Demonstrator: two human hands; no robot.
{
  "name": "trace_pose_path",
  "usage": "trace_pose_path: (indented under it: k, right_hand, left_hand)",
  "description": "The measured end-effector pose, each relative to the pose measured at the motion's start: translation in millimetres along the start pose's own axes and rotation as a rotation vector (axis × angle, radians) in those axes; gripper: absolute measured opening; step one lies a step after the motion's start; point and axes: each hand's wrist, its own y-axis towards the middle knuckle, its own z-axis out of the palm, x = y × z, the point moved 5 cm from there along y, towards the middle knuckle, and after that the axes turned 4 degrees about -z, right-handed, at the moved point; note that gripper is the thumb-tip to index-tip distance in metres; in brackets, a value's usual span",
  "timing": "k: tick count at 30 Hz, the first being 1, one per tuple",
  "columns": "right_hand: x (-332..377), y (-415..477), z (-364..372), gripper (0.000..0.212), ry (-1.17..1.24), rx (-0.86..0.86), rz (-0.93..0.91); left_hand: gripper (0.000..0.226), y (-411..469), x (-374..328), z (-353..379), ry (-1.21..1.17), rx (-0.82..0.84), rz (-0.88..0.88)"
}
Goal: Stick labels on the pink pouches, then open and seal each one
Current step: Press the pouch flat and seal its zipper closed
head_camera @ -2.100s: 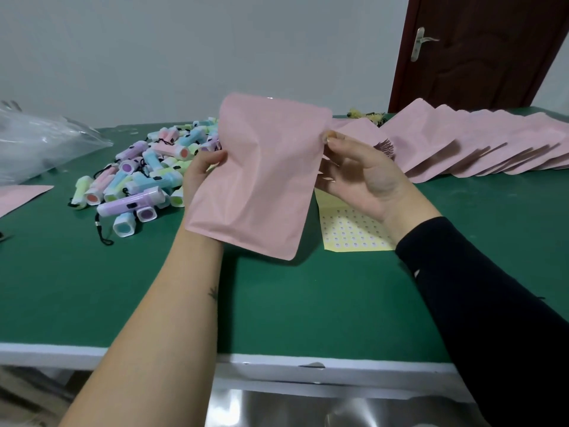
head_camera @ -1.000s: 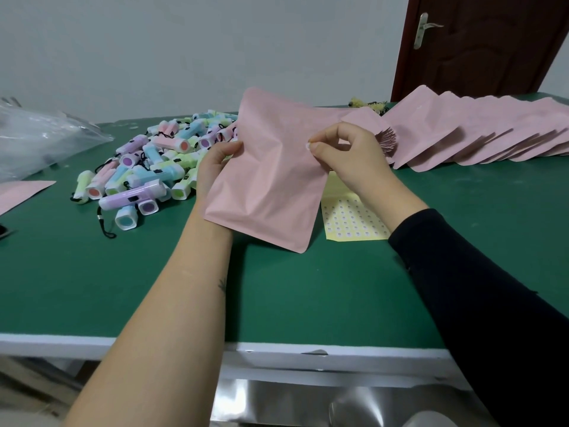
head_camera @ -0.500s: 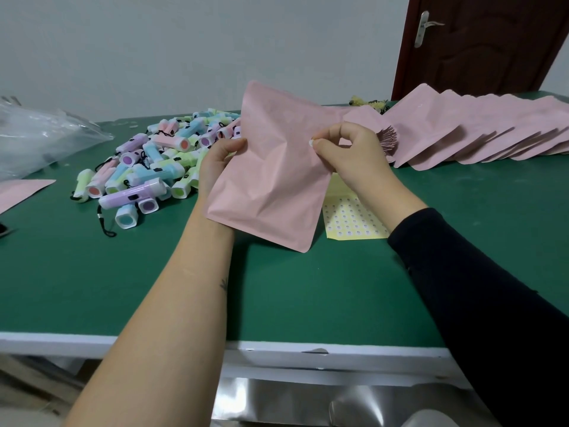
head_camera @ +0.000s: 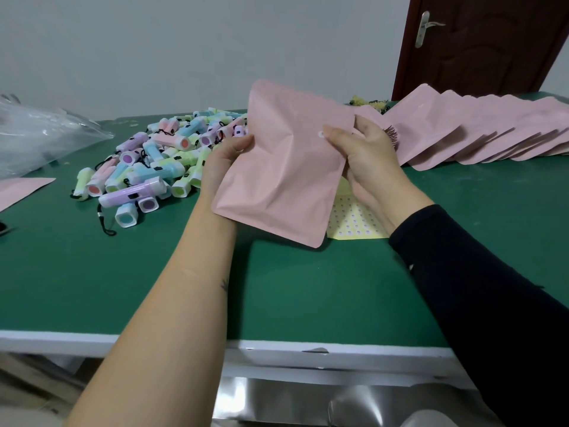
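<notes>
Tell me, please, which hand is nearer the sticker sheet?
Right: the right hand is over the sheet; the left hand grips the pouch on its other side, farther off.

The pouch (head_camera: 286, 167) in the middle is plain pink with one small white label (head_camera: 321, 134). The row of pouches (head_camera: 477, 127) at the upper right is pink too. The counter (head_camera: 308, 288) is dark green with a white edge. The little toys (head_camera: 154, 167) at the left are pink, blue, light green and purple. The sticker sheet (head_camera: 354, 223) is yellow with white dots. The sleeve (head_camera: 492, 303) is black.
</notes>
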Motion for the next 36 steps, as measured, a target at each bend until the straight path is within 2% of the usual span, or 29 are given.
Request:
trace_pose_path:
  k: [3,6,7,9,12,16,19,22,26,30,32,34,36]
  right_hand:
    - [-7.3,-2.3,3.9,0.032,-0.007,0.125,0.169]
    - [-15.5,-8.9,6.9,0.027,-0.19,0.241,0.221]
    - [-14.7,-8.8,6.1,0.024,-0.221,0.218,0.183]
    - [-9.7,-6.9,3.5,0.018,-0.268,0.147,0.081]
    - [-4.5,-4.2,-2.3,0.014,-0.366,0.101,0.011]
    - [-4.2,-2.5,-10.8,0.009,-0.406,0.076,0.034]
    - [-3.7,-0.8,-15.6,0.012,-0.427,0.029,0.033]
    - [-4.7,-0.2,-15.2,0.01,-0.444,0.033,0.03]
    - [-4.5,1.1,-11.6,0.014,-0.419,0.121,0.054]
    - [-6.1,3.5,-11.7,0.022,-0.356,0.21,0.122]
    - [-8.0,5.4,-15.3,0.022,-0.244,0.177,0.16]
    - [-13.6,5.5,-18.1,0.02,0.006,0.113,0.221]
    - [-23.4,1.8,-12.9,0.022,0.186,0.125,0.288]
  left_hand:
    - [0.038,4.4,6.0,7.7,-0.139,0.044,-0.042]
    - [0.038,8.1,10.7,10.7,-0.217,0.014,-0.064]
    - [0.035,8.0,10.6,10.7,-0.176,0.009,-0.067]
    - [0.027,8.0,10.5,7.9,0.054,-0.009,-0.052]
    - [0.034,8.3,18.8,6.8,0.399,0.03,-0.081]
    - [0.023,8.0,24.6,5.6,0.51,0.069,-0.152]
    - [0.026,7.4,29.0,7.6,0.54,0.114,-0.193]
    - [0.03,7.7,28.9,9.7,0.481,0.079,-0.183]
    - [0.035,6.5,26.6,11.3,0.4,0.073,-0.186]
    - [0.023,7.2,26.4,9.3,0.314,0.013,-0.188]
    - [0.019,10.0,25.7,5.5,0.187,-0.068,-0.17]
    - [0.016,13.6,26.1,2.0,-0.015,-0.153,-0.149]
    - [0.014,17.4,26.7,1.2,-0.178,-0.218,-0.108]
